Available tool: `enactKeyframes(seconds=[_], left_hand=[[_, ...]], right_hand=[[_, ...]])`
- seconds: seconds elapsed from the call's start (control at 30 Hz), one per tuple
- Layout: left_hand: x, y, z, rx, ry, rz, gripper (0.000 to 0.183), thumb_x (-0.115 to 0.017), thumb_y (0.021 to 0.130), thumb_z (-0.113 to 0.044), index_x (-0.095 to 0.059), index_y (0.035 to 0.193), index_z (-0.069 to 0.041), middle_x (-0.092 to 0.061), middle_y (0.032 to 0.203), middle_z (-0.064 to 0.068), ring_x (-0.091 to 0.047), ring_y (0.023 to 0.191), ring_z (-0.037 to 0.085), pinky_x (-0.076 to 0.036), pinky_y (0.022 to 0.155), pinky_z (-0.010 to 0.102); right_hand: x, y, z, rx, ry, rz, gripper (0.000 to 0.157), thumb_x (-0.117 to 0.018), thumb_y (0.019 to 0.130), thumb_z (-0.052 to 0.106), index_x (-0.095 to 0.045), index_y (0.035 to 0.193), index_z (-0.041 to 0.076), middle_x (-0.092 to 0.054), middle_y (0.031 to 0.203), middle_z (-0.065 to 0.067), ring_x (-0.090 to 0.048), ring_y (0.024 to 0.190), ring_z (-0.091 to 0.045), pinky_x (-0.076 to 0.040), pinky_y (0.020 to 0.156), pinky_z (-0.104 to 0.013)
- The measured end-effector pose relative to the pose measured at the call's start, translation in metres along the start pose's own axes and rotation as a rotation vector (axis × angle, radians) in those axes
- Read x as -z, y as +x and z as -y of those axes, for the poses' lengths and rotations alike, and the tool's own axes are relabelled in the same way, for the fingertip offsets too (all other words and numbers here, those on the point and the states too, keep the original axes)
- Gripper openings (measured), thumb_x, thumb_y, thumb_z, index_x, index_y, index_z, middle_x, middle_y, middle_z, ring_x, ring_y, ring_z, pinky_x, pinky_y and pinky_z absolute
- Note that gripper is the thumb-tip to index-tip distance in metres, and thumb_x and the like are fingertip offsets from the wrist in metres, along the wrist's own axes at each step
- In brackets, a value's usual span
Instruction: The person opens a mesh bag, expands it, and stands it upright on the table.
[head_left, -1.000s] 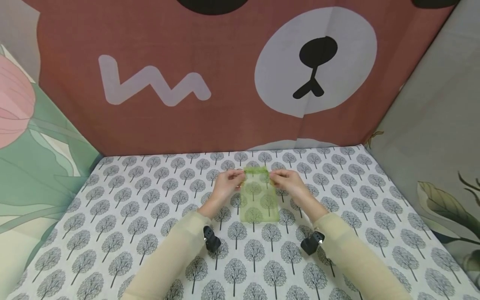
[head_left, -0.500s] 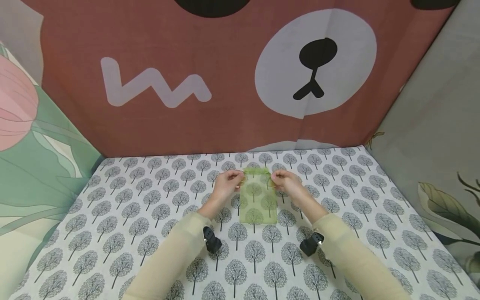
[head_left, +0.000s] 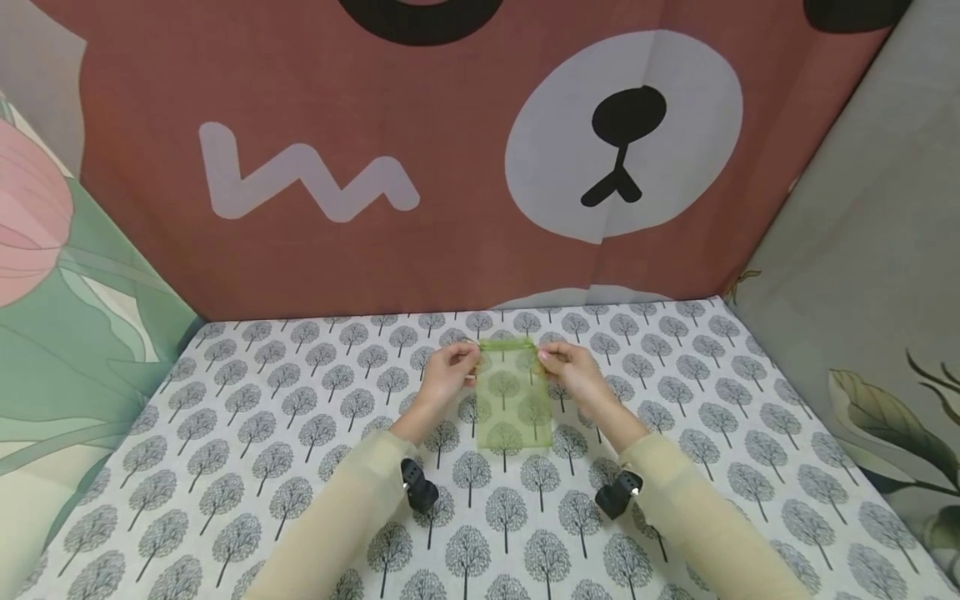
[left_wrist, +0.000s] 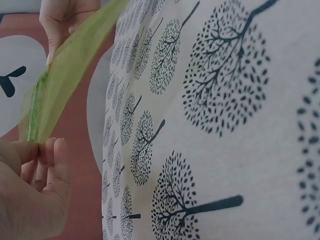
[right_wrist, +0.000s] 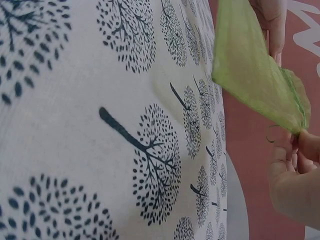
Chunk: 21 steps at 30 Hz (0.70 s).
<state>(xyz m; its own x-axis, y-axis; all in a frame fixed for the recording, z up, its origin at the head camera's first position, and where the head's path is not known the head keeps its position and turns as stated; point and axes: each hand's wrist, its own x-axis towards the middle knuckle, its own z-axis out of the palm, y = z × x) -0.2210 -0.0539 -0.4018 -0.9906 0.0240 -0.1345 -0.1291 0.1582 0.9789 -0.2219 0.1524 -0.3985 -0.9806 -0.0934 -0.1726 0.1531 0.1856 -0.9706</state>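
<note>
1. Green pouch [head_left: 513, 408], see-through, is btwn the two hands, mid-table (L-R) toward the far side.
2. Grip: L hand [head_left: 447, 372] pinches one top corner, thumb against fingers; R hand [head_left: 577, 372] pinches the other the same way. Neither is nearer, one per corner.
3. Key relation: pouch's short top edge, w/ its green band [left_wrist: 34, 112], spans hand to hand; long axis runs from there back twd the person, btwn the forearms. Bottom edge is the loose end.
4. Height: looks lifted off the tree-print cloth [head_left: 247, 492] in both wrist views; can't tell exactly how high.
5. Thin cord [right_wrist: 270, 134] curls out just beside R hand's fingers.
6. Edges/room: cloth's far edge and red bear panel [head_left: 450, 267] are just beyond the hands; L and R side panels well apart. More cloth sideways and twd the body than fwd.
</note>
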Motion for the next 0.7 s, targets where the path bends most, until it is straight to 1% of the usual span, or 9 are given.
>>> enactKeyframes(seconds=[0.1,0.17,0.23,0.3,0.37,0.47,0.53,0.6,0.7], left_hand=[[0.0001,-0.0002,-0.0001,-0.012,0.007,-0.004,0.027,-0.056,0.096,-0.013,-0.061,0.119,-0.002,-0.064,0.107,0.020,-0.062,0.087,0.023,-0.058,0.070,0.019],[-0.0001,-0.0001,0.0001,-0.023,0.013,-0.007,0.026,-0.056,0.095,-0.013,-0.062,0.119,-0.002,-0.064,0.106,0.020,-0.060,0.081,0.017,-0.058,0.070,0.020],[-0.0005,-0.0001,-0.0003,-0.029,0.013,-0.008,0.025,-0.058,0.095,-0.012,-0.063,0.117,-0.001,-0.064,0.105,0.021,-0.058,0.077,0.012,-0.059,0.070,0.021],[-0.0008,-0.0004,-0.0005,-0.037,0.017,-0.007,0.024,-0.058,0.094,-0.013,-0.063,0.115,-0.001,-0.064,0.103,0.020,-0.056,0.075,0.010,-0.060,0.072,0.023],[-0.0016,-0.0003,-0.0008,-0.041,0.012,-0.002,0.024,-0.059,0.094,-0.014,-0.064,0.114,-0.001,-0.064,0.101,0.019,-0.056,0.075,0.009,-0.060,0.074,0.027],[-0.0023,-0.0009,-0.0016,-0.042,0.005,0.012,0.027,-0.060,0.094,-0.017,-0.063,0.116,-0.001,-0.064,0.097,0.012,-0.056,0.076,0.009,-0.061,0.079,0.032],[-0.0021,-0.0042,-0.0069,-0.032,0.007,0.021,0.027,-0.059,0.095,-0.015,-0.062,0.117,0.001,-0.063,0.093,0.008,-0.056,0.077,0.010,-0.060,0.081,0.034],[-0.0021,-0.0043,-0.0065,-0.024,0.005,0.019,0.027,-0.058,0.095,-0.015,-0.062,0.117,0.000,-0.063,0.094,0.008,-0.057,0.079,0.012,-0.060,0.082,0.035],[-0.0018,-0.0043,-0.0059,-0.014,0.008,0.007,0.026,-0.058,0.095,-0.015,-0.062,0.115,0.000,-0.063,0.096,0.011,-0.059,0.082,0.016,-0.060,0.082,0.036]], right_hand=[[0.0011,0.0008,-0.0007,0.012,-0.021,0.005,0.035,-0.052,0.098,0.012,-0.052,0.128,-0.006,-0.061,0.116,-0.019,-0.059,0.082,-0.003,-0.056,0.083,-0.016],[0.0018,0.0015,-0.0011,0.005,-0.029,0.004,0.036,-0.053,0.097,0.015,-0.054,0.127,-0.005,-0.064,0.110,-0.015,-0.059,0.081,-0.002,-0.056,0.079,-0.015],[0.0027,0.0018,-0.0016,-0.002,-0.032,0.009,0.037,-0.054,0.097,0.018,-0.055,0.126,-0.005,-0.066,0.102,-0.007,-0.059,0.080,-0.002,-0.056,0.078,-0.015],[0.0033,0.0017,-0.0018,-0.008,-0.041,0.010,0.038,-0.055,0.097,0.020,-0.056,0.126,-0.005,-0.066,0.098,-0.002,-0.059,0.080,-0.002,-0.056,0.079,-0.016],[0.0039,0.0014,-0.0022,-0.014,-0.056,0.012,0.038,-0.056,0.096,0.022,-0.056,0.125,-0.004,-0.067,0.099,-0.003,-0.059,0.081,-0.003,-0.056,0.081,-0.017],[0.0039,0.0012,-0.0022,-0.023,-0.098,0.015,0.038,-0.058,0.096,0.023,-0.057,0.125,-0.002,-0.067,0.105,-0.005,-0.060,0.083,-0.003,-0.056,0.086,-0.021],[0.0037,0.0014,-0.0022,-0.032,-0.121,0.018,0.037,-0.058,0.095,0.023,-0.058,0.123,-0.001,-0.067,0.104,-0.004,-0.061,0.086,-0.007,-0.055,0.091,-0.025],[0.0034,0.0016,-0.0022,-0.039,-0.135,0.021,0.036,-0.058,0.095,0.023,-0.058,0.122,0.000,-0.067,0.101,-0.001,-0.062,0.090,-0.012,-0.053,0.095,-0.030],[0.0037,0.0029,-0.0038,-0.041,-0.141,0.037,0.035,-0.057,0.096,0.024,-0.058,0.120,-0.002,-0.064,0.094,0.004,-0.061,0.092,-0.016,-0.053,0.096,-0.033]])
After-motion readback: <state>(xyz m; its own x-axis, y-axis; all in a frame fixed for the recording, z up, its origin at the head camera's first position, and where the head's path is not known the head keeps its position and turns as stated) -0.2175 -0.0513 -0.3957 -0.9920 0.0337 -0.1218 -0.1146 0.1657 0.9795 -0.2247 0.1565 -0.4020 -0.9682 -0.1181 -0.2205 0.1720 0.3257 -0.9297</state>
